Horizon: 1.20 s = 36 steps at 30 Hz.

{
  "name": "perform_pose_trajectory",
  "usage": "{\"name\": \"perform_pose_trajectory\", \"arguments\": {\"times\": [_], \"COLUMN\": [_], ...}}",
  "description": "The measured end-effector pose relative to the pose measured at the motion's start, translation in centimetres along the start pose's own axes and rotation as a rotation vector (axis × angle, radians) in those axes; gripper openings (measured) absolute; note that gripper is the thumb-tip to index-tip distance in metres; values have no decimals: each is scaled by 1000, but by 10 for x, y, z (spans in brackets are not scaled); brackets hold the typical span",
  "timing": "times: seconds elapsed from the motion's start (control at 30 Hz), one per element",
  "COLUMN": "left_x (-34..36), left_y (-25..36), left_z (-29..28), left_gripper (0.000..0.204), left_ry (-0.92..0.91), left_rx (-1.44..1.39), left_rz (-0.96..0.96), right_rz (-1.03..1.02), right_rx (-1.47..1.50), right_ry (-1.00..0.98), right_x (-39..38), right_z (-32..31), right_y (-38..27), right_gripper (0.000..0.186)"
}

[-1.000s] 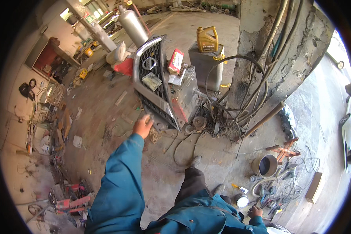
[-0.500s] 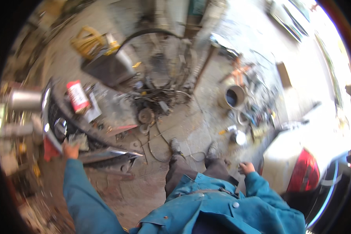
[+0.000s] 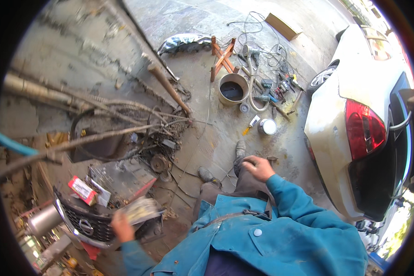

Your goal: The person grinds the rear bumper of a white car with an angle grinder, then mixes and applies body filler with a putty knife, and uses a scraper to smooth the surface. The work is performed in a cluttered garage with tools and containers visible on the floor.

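Car: white car point(image 3: 340, 138) with a red tail light, parked on the right, boot end facing us.
Grille: black plastic car grille point(image 3: 85, 225) lying lower left on the dirty concrete floor point(image 3: 207, 27).
Bucket: round tan bucket point(image 3: 232, 89) up top among tools.
Left hand: left hand point(image 3: 121, 227) on the grille's edge, closed around a blurry pale part point(image 3: 140, 209), can't tell what.
Right hand: right hand point(image 3: 257, 168) loose, fingers apart, empty, over the thigh.

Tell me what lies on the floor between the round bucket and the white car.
In the head view, between the bucket and the white car lie scattered hand tools and cables.
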<state>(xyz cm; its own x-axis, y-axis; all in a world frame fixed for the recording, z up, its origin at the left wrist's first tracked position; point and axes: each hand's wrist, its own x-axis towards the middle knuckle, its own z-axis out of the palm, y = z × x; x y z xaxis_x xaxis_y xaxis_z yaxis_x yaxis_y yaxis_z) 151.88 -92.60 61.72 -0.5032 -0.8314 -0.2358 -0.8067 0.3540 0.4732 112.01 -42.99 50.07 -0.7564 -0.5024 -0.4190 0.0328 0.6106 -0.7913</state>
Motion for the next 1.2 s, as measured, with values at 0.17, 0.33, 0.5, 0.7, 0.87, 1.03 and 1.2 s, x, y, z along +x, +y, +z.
{"name": "perform_pose_trajectory", "arguments": {"times": [0.17,0.33,0.5,0.7,0.87,1.03,1.2], "left_x": [8,8,14,65,108,132,199], "left_y": [282,445,544,601,623,646,683], "left_z": [159,242,298,353,426,495,543], "left_gripper": [17,16,17,18,27,28,32], "left_ry": [-416,-624,-655,-615,-733,-913,-1082], "left_rx": [-117,-96,-75,253,504,532,739], "left_rz": [589,970,1053,1205,1315,1186,1019], "right_rz": [-207,-201,-111,171,321,321,188], "right_rx": [271,195,512,927,1033,1013,909], "right_ry": [-224,-403,-116,555,924,1293,1846], "right_x": [32,62,46,-19,-79,-110,-111], "right_z": [-7,-97,-205,-262,-251,-296,-414], "right_y": [-81,-67,-6,99,158,127,91], "right_gripper": [51,57,47,36,29,25,40]}}
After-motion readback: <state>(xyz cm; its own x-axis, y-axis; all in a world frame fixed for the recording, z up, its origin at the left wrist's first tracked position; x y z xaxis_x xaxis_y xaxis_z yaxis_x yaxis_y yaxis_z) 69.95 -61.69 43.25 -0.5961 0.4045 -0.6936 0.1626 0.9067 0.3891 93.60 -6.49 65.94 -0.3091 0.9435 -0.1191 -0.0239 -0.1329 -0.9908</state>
